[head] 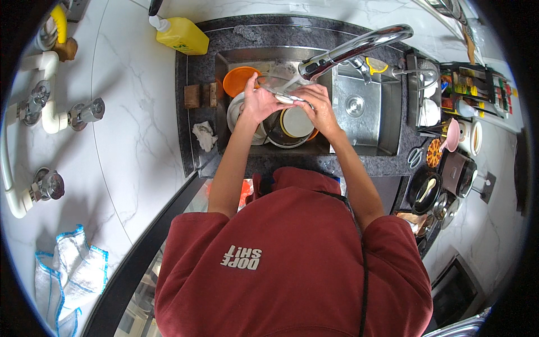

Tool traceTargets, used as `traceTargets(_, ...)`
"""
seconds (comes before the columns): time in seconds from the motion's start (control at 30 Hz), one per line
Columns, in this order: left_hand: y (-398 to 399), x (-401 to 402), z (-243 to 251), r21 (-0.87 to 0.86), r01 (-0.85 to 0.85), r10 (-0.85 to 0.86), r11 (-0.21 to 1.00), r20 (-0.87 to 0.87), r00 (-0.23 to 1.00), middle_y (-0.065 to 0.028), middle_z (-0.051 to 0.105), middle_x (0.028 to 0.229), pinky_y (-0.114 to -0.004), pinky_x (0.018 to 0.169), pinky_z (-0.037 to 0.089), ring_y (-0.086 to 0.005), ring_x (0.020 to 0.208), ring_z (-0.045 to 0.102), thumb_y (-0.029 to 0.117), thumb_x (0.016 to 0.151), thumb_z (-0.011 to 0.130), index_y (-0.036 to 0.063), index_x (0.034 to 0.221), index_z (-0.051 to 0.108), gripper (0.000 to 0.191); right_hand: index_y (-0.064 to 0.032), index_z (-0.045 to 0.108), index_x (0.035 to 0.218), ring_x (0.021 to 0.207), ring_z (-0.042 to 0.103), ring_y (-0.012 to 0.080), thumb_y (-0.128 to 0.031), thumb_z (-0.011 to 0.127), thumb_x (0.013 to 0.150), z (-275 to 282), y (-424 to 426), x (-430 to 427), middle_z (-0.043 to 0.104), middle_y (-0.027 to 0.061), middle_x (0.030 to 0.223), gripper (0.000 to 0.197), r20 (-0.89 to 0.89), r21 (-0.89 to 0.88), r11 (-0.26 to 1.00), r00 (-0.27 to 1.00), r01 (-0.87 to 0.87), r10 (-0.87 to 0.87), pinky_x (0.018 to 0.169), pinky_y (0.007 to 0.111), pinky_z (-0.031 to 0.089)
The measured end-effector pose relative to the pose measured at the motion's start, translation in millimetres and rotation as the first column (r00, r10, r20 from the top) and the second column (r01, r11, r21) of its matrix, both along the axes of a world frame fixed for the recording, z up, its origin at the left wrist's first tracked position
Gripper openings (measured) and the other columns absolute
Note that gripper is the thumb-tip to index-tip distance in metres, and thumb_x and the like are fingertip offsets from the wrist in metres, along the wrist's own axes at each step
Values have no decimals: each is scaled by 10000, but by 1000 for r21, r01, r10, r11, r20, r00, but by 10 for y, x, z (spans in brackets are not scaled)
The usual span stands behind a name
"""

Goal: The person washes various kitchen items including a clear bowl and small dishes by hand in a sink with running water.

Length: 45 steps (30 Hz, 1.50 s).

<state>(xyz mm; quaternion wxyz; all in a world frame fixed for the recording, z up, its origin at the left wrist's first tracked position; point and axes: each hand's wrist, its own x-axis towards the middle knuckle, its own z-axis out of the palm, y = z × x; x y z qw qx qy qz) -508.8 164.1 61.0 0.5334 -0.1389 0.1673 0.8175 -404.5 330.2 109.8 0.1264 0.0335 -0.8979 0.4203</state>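
Under the running faucet [313, 67], I hold a clear, round glass lid or dish [273, 84], tilted. My left hand [260, 102] supports its left side, with the thumb at the rim. At its right side, the fingers of my right hand [316, 103] grip the edge. A small white piece [285, 99] shows between the hands; whether it is part of the glass item I cannot tell. Below the hands, the left sink basin [278, 52] holds an orange bowl [241, 80], a pale round dish [297, 122] and other stacked dishes, partly hidden by my hands.
To the right is a second steel basin [356, 130] with a drain. A yellow soap bottle [183, 36] stands at the back left. A crumpled cloth [205, 136] and wooden blocks [200, 96] sit left. Scissors [415, 157] and a black pan [423, 189] lie right.
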Motion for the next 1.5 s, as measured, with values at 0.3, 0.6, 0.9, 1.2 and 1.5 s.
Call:
traceTargets(0.3,-6,-105,-88,122,-232,252,965,-178,951,-173,296,1461,-651,986,301,-420,1281,355,215,703,442,157,1183,507,488,-51,649,1058,1156,472,339,-74,702,741,-34,53,75,382,195,1366,322,-90,155,982,991,108,-95,1018,441,328)
traceTargets(0.6,125,42,-60,88,-473,466,877,-402,788,-113,216,1504,-567,1075,271,-356,1360,248,48,696,379,206,1399,311,723,-28,242,1398,1115,552,286,-108,408,957,-366,12,-75,509,186,1244,479,336,-927,190,941,322,43,911,392,503)
traceTargets(0.9,128,17,176,52,-487,465,872,-401,789,-127,261,1485,-496,1100,256,-298,1354,280,-86,655,386,160,1446,199,849,-27,379,1241,1016,588,279,-42,339,960,-376,-32,-273,515,165,1213,285,394,-899,182,917,398,-59,841,468,548)
traceTargets(1.2,-10,-16,353,-74,-525,403,848,-554,728,-148,296,1463,-444,1093,271,-263,1349,288,-86,649,407,85,1453,147,861,45,401,1253,1035,584,291,-81,363,962,-464,-159,-385,515,168,1199,320,443,-896,71,896,439,40,835,465,553)
traceTargets(1.5,-31,57,401,-204,-523,283,827,-652,703,-101,338,1447,-479,1076,296,-283,1324,329,-24,687,421,95,1451,140,822,64,351,1281,1038,598,323,-113,399,963,-493,-148,-324,511,169,1188,368,454,-891,29,881,454,136,807,413,570)
